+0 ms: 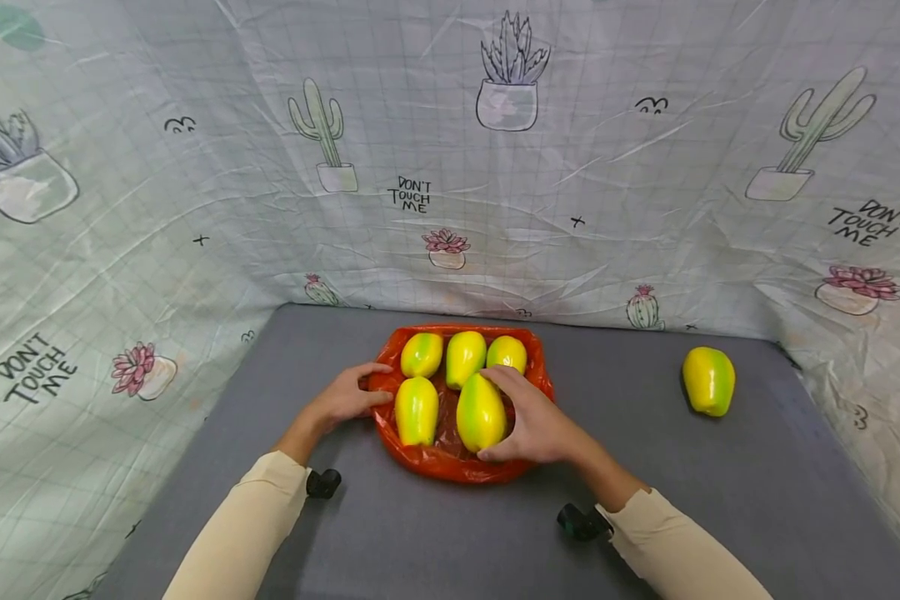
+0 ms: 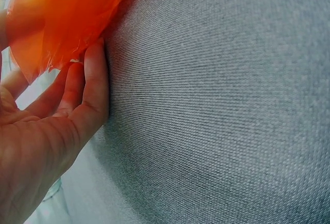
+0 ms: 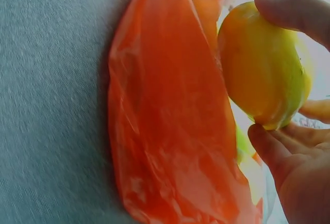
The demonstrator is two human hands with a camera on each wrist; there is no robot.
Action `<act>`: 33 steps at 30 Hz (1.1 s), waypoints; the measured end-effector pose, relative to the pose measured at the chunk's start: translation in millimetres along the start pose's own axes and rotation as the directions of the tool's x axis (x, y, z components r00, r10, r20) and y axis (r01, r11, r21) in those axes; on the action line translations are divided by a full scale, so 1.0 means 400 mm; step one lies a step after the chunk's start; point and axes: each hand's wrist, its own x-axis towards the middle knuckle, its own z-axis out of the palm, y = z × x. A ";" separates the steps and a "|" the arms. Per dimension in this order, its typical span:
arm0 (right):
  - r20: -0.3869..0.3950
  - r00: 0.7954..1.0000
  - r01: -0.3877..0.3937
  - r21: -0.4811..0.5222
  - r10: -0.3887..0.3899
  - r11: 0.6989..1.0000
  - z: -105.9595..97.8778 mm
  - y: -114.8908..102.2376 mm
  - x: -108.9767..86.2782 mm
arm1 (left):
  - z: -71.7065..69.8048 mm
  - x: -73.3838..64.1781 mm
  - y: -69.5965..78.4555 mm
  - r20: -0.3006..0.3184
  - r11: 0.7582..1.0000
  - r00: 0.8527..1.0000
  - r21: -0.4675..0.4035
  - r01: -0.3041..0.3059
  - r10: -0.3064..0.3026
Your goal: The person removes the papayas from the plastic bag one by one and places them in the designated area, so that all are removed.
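Observation:
A red plastic bag (image 1: 461, 471) lies spread open on the table, its rim rolled out, with several glossy yellow-green papayas inside. My right hand (image 1: 536, 417) grips the front-right papaya (image 1: 482, 414) between thumb and fingers, over the bag. The right wrist view shows that papaya (image 3: 263, 64) just above the bag's edge (image 3: 170, 100). At the bag's left side, my left hand (image 1: 348, 393) holds the rim with thumb and fingers. Close up, the fingers of the left hand (image 2: 56, 110) touch the orange-looking plastic (image 2: 67, 17) near the table surface; its thumb is partly hidden.
One more papaya (image 1: 708, 382) lies apart on the grey table (image 1: 615, 392) to the right. A patterned cloth (image 1: 450, 150) hangs around the back and sides of the table. Each wrist carries a small black device, such as the right one (image 1: 581, 522).

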 end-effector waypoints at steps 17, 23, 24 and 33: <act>-0.017 0.999 0.030 0.008 -0.030 1.000 -0.090 0.029 -0.032 | -0.005 0.007 -0.004 0.007 1.000 1.000 -0.006 0.008 -0.008; -0.019 1.000 0.022 0.001 -0.022 1.000 -0.118 0.038 -0.042 | -0.006 0.009 -0.005 0.012 1.000 1.000 -0.023 0.016 -0.016; -0.020 1.000 0.019 -0.002 -0.019 1.000 -0.122 0.040 -0.044 | -0.006 0.009 -0.005 0.011 0.999 1.000 -0.030 0.019 -0.019; -0.027 0.999 0.020 0.047 -0.019 0.999 -0.162 0.055 -0.056 | -0.004 0.008 0.004 0.005 1.000 1.000 -0.004 0.018 -0.018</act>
